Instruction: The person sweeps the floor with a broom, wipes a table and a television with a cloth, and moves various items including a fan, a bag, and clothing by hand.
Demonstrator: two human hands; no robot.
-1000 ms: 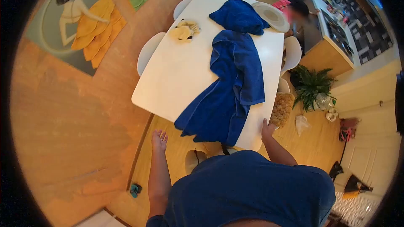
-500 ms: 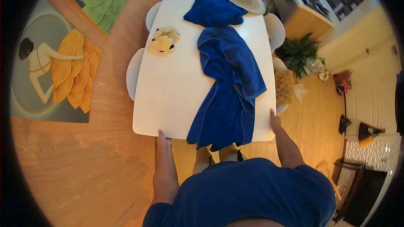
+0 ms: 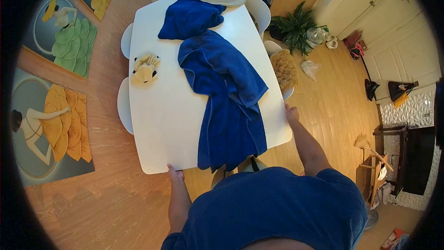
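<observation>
Two hands, left hand (image 3: 175, 173) and right hand (image 3: 291, 112), fingers flat, grip the smooth white counter (image 3: 162, 111) under a plush blue towel (image 3: 229, 97).

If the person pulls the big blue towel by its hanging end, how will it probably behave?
The blue towel would probably be floppy: it lies in soft folds and droops over the near edge of the white table. It looks thick, so perhaps rather heavy. Pulled, it would likely slide and bunch on the smooth top.

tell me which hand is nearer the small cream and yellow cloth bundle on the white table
Left. The left hand grips the table's near edge below the cloth bundle; the right hand holds the far side edge, beyond the long blue towel.
</observation>
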